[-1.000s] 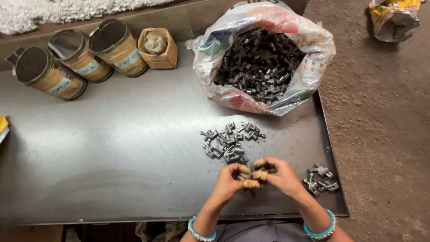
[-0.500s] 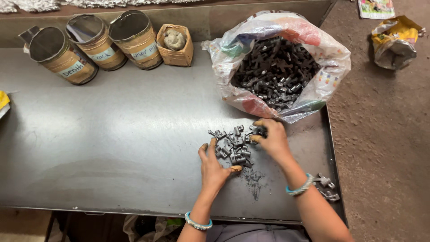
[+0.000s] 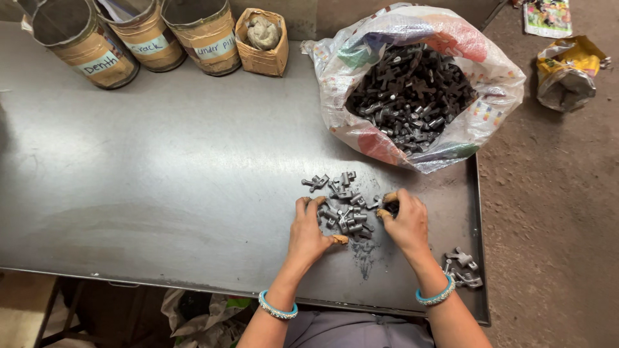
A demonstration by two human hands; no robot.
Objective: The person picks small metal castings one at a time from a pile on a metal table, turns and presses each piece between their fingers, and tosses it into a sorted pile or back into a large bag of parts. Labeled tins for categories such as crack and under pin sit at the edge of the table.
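At the far left edge of the dull grey sheet-metal tabletop (image 3: 161, 167) stand three cylindrical tins (image 3: 138, 35) wrapped in tan paper with pale labels, and just beside them a small square cardboard box (image 3: 261, 45) holding a lumpy grey wad. The steel surface is smooth but scuffed, with faint swirl marks and a dark smear of metal dust near the front edge. Near the front, the left hand (image 3: 308, 233) lies palm down with fingers spread loosely, touching the left side of a small heap of dark, rough-cast metal parts (image 3: 342, 203), stubby cross-shaped pieces. The right hand (image 3: 403, 222) rests on the heap's right side, fingertips curled onto a piece; whether it truly pinches it I cannot tell. Both wrists wear turquoise beaded bangles. Behind the hands, a crinkled woven plastic sack (image 3: 419, 84) gapes open, full of the same dark parts. A few separated parts (image 3: 463, 267) lie by the right wrist.
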